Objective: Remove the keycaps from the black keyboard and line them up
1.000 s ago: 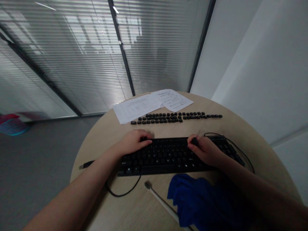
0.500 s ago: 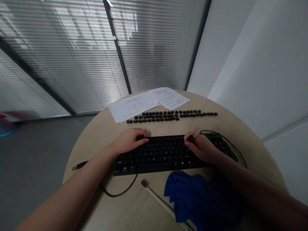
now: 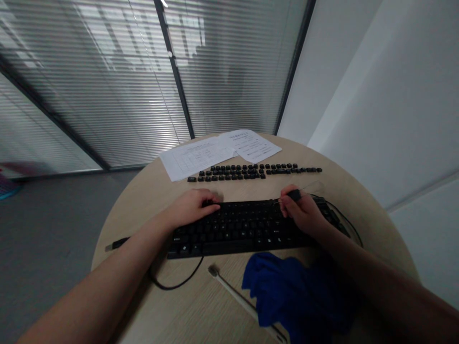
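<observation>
A black keyboard (image 3: 233, 229) lies across the table in front of me. My left hand (image 3: 195, 206) is closed on its upper left edge, the thumb on top and the fingers curled at the back. Over the keyboard's upper right part, my right hand (image 3: 300, 209) grips a small tool with a black handle (image 3: 294, 194) and thin wires. The wire ends point left to the top row of keys. Several loose black keycaps (image 3: 236, 172) stand in rows behind the keyboard. The keyboard's right end is partly hidden by my right hand and forearm.
White printed sheets (image 3: 201, 155) lie at the back of the round table (image 3: 143, 191). Nearer me are a blue cloth (image 3: 283, 291) and a brush with a pale handle (image 3: 236, 296). A USB plug (image 3: 116, 244) rests at the left, and cable loops lie beside the keyboard.
My right hand has lifted slightly and turned, so the tool's wires now reach left over the top keys. My left hand has kept its hold. The view has shifted slightly.
</observation>
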Motion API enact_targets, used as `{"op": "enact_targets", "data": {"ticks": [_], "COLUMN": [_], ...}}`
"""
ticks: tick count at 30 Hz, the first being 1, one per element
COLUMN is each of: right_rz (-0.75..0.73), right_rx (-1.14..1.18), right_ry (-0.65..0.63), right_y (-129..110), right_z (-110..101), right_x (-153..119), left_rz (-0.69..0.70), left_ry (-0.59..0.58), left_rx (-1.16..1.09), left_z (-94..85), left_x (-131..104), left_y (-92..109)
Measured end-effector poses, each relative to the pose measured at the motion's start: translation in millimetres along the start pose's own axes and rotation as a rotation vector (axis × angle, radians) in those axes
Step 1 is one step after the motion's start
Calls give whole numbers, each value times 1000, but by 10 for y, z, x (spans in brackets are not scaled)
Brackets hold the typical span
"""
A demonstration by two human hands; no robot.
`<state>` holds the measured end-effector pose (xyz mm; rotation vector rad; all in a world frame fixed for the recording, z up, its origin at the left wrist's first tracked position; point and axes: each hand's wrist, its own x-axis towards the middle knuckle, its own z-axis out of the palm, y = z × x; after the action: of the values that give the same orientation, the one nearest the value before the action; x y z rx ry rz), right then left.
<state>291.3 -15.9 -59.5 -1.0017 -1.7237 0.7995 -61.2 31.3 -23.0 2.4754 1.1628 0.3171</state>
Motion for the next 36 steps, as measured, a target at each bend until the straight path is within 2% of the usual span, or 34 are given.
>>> {"op": "enact_targets", "data": {"ticks": [2,5,9,13,17,22,28,36], "right_rz": [-56,-137,-253,-398,-466,-492,-468,-497], "right_rx": [-16,6,-4,-18,9,2,8,100], "right_ry": [-36,-112,-256,-363,-396,-368,-372,-377], "right_y": [-77,-226,-446,-626,-692,-693,-689,-628], "right_z": [-11,-19,39,166,263,312,331,317], "right_x": [-5,-31,-110,-194,-226,-220,-224,-221], "left_rz": [7,14,71,151,196,195,201,253], "left_ry": [18,118,215,69,-76,-120,-125,-30], "left_rx": [23,-13,-269,-502,-578,-667,-626,-569], "left_z": [-18,-46,-41,-10,-17,-15,9,24], "left_x": [-3,-23,-76,-122,-139,-136,-127,-117], "left_y": [30,180,514,707,691,671,697,708]}}
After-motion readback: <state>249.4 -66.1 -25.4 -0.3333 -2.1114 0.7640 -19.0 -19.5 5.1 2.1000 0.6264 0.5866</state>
